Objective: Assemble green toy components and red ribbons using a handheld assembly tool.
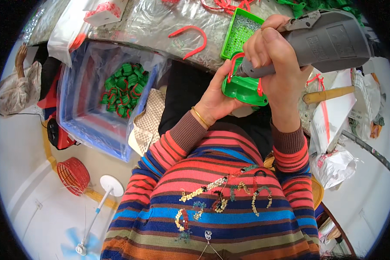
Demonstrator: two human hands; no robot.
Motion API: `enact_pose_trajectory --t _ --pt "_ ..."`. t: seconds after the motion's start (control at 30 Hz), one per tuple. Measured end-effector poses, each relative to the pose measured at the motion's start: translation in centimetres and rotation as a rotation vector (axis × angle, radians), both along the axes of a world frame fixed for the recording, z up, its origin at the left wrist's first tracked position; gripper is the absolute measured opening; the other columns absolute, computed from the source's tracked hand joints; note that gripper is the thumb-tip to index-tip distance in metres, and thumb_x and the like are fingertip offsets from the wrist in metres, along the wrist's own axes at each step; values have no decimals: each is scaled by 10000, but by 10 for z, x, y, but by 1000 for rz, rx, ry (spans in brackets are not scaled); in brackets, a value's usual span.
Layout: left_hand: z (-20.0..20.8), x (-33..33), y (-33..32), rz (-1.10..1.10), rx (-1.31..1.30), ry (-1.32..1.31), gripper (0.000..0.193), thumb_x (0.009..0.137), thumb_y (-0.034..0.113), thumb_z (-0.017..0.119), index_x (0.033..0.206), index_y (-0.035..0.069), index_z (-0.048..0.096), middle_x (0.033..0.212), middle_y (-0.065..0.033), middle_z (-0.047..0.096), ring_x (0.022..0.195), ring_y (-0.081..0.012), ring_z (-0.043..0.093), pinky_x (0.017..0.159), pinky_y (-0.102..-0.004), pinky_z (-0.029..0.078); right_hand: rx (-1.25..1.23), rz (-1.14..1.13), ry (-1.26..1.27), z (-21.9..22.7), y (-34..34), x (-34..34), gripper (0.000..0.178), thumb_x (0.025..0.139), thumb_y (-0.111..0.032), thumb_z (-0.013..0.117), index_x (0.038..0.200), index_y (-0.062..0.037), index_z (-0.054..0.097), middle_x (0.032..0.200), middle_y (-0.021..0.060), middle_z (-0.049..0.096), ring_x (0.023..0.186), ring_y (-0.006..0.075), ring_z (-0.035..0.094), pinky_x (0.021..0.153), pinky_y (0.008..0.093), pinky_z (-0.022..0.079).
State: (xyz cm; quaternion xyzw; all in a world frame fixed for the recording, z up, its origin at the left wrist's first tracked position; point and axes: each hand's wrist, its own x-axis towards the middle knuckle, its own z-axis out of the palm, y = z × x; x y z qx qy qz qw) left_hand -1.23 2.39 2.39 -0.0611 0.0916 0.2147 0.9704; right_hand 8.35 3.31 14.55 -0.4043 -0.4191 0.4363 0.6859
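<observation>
My left hand (213, 99) is closed round the near left side of a small green plastic basket (242, 89) with a red handle. In my right hand (278, 58) is a grey electric screwdriver (338, 41), lying almost level, its body to the right. The screwdriver's tip points into the basket, by the left end of the handle; whether it sits on a screw is too small to tell. Just beyond the basket, a green perforated tray (227, 48) holds many small metal screws. A loose red curved handle (200, 35) lies on the plastic-covered table left of that tray.
Left of my lap, a blue bin (64, 104) lined with clear plastic holds a heap of green and red pieces (125, 89). A red basket (73, 175) and a fan (111, 185) stand on the floor. To the right are a yellow-handled tool (329, 94) and white bags (333, 169).
</observation>
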Motion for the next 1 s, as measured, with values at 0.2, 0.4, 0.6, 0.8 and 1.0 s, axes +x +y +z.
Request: enact_pose_trajectory --t 0.2,0.4,0.6,0.8,1.0 --pt "6 -8 1 -29 104 -62 576 929 500 463 1345 105 412 1268 -106 532 1141 -237 543 950 -446 462 78 126 -19 6 -3 3 93 875 -109 500 853 -28 460 572 3 385 499 112 388 540 263 337" --pt "7 -5 2 -11 94 2 557 937 474 467 1337 90 415 1264 -105 535 1127 -238 555 956 -439 461 49 42 -55 0 -3 1 99 875 -93 495 809 -36 449 566 -3 381 495 107 379 533 266 334" --pt "6 -15 1 -20 73 65 522 942 430 483 1310 64 432 1224 -120 560 1091 -254 580 944 -437 467 37 103 -82 -13 -7 -3 78 884 -117 516 902 -51 478 560 -19 386 490 104 380 528 263 338" --pt "11 -43 14 33 260 164 489 946 408 478 1276 48 464 1164 -162 592 1076 -306 590 935 -452 468 311 490 30 46 8 24 179 894 -247 562 1009 -118 514 582 -72 418 485 87 388 538 249 328" --pt "-28 -166 23 425 224 674 622 874 540 536 1285 78 472 1207 -138 575 1079 -303 581 952 -499 452 76 99 -226 54 13 42 405 859 -344 617 1076 -19 510 708 23 499 665 148 508 655 275 424"
